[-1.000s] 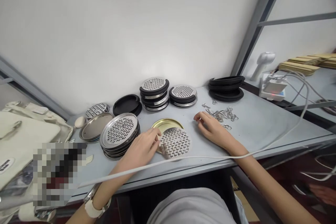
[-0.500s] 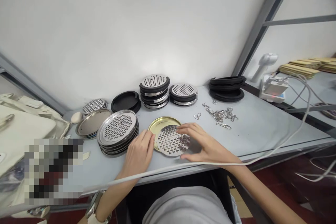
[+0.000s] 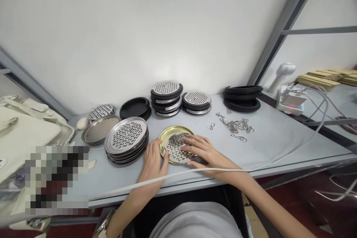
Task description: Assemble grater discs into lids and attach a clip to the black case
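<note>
A shallow gold-coloured round metal lid (image 3: 166, 134) lies on the table in front of me. A silver grater disc (image 3: 176, 148) with raised slots sits inside it, its lower right part covered by my fingers. My left hand (image 3: 154, 160) grips the lid's left rim between thumb and fingers. My right hand (image 3: 205, 154) is open, fingers spread, with the fingertips resting on the disc and the thumb near the lid's lower right edge. Close to my left hand stands a stack of round silver grater plates (image 3: 126, 137).
Behind are black round holders (image 3: 135, 108), a tall stack of graters (image 3: 166, 98) and a shorter one (image 3: 196, 99). Metal clips (image 3: 237, 125) lie scattered at right, near more black holders (image 3: 242, 98). A white cable (image 3: 178, 174) crosses the table front.
The grater disc has gone from overlapping the lid's lower right edge to lying within the lid. My right hand has moved left onto the disc. The view has shifted slightly.
</note>
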The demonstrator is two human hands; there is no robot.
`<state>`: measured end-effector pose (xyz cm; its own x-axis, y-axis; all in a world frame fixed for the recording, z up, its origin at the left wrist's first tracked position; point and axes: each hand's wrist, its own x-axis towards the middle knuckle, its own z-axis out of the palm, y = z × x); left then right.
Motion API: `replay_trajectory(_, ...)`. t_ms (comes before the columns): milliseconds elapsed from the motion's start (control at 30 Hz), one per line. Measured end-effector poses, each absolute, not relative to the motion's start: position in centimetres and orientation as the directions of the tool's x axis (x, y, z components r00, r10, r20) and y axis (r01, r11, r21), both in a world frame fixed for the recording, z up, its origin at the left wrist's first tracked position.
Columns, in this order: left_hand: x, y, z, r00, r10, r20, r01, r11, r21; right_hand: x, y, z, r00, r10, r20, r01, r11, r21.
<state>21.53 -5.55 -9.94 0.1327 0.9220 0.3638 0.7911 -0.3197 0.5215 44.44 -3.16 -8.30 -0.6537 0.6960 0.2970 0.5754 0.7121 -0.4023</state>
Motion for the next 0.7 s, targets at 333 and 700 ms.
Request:
replay_trajectory(333,21.7,-5.8,-9.3,0.199,0.908,0.369,0.787,-0.372,0.491,44.4,-3.1,-9.1,-0.618,0.704,0.35,0.588,0.71,-0.388)
replay_trajectory(700,21.5,-5.7,-9.3,0.209,0.916,0.344,0.803,-0.361,0.474,44.3,-3.0,-9.0,-0.619,0.711,0.335,0.582,0.701,-0.412)
